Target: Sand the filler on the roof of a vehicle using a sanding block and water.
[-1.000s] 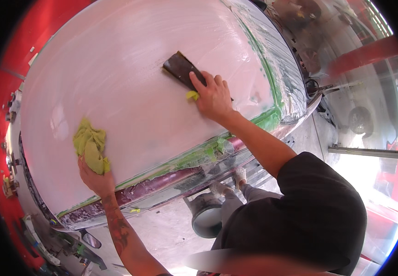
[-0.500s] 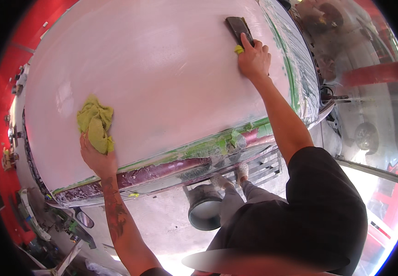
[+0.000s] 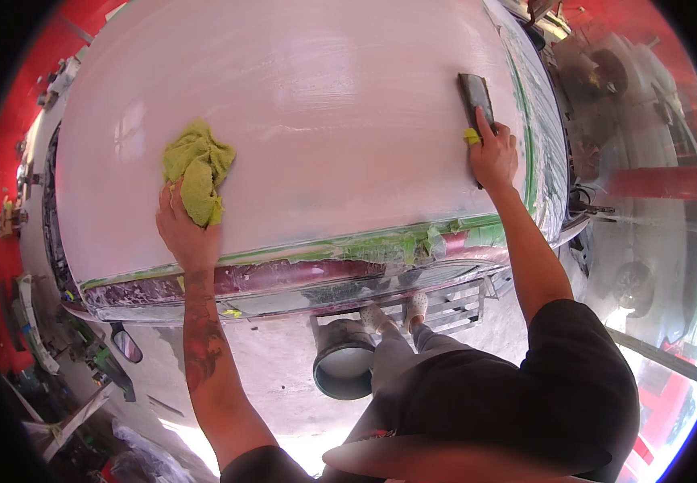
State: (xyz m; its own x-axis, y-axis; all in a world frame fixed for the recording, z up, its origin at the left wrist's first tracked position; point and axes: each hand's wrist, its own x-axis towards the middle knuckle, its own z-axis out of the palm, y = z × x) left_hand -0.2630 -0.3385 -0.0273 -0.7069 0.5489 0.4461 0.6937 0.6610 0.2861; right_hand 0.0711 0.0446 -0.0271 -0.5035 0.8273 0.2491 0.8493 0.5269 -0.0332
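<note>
My left hand grips a crumpled yellow-green cloth that rests on the left part of a pale pinkish, wet-looking car roof. Over on the right, the fingers of my right hand are wrapped round a long dark sanding block, which lies against the roof close to its right edge. A small bright yellow piece shows beside that hand. The underside of the block is hidden.
Green masking tape borders the near roof edge, and plastic sheeting covers the right side. Below are a dark bucket with liquid, a slatted platform under my feet and a side mirror.
My right hand has moved the sanding block to the right and nearer to me. The cloth in my left hand sits slightly further right on the roof. The view has shifted a little.
</note>
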